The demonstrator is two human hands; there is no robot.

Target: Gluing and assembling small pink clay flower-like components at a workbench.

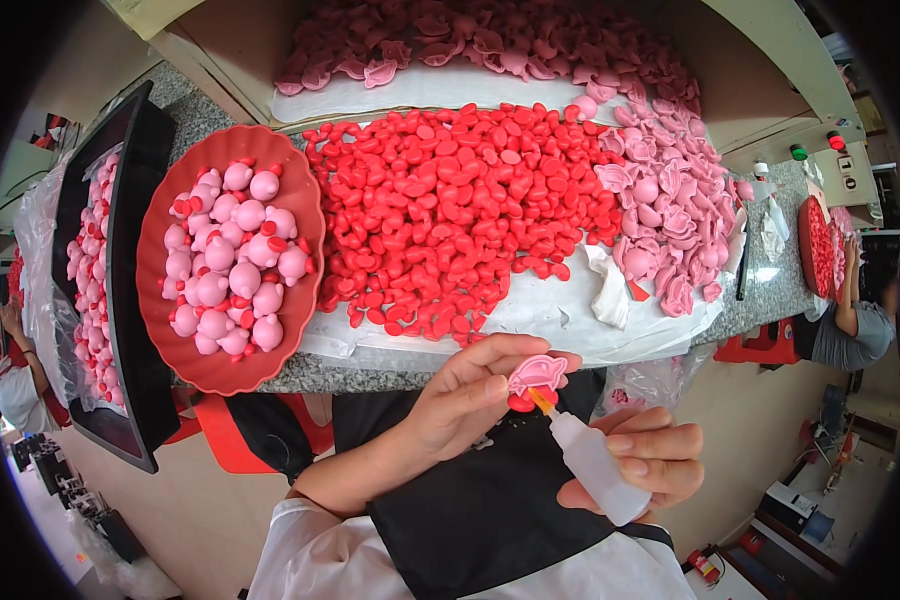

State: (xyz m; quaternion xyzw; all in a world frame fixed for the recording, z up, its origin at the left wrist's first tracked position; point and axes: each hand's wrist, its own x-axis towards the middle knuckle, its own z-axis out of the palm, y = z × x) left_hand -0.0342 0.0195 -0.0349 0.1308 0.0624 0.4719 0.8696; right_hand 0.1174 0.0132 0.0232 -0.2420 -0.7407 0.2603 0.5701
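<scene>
Squeeze bottle [598, 465], white, off to the right of the red bowl [220, 377] and nearer the person, over the lap. Likely light, soft-walled, yields to a press; could slip if smeared. Best held round the body, clear of the narrow amber tip [542, 399]. Right hand [658, 455] does that, fingers wrapped around it, tip angled at the pink shell [537, 372].

Pink shell also right of the bowl, person's side. Looks light, thin-rimmed, a bit rubbery; take it by the outer edge, keep off the hollow face. Left hand [460, 398] has it pinched between thumb and fingers. Red pieces [521, 403] show just under it; attached or not, can't tell.

Containers: black tray [142, 400] just left of the bowl, holding pink and red pieces. Bowl itself, scalloped rim, on the worktop [360, 379]: rounded pink pieces mixed with small red ones. Far right of the bowl, another red dish [804, 245] with red pieces. Loose red heap [460, 220] just right of the bowl, no container.
</scene>
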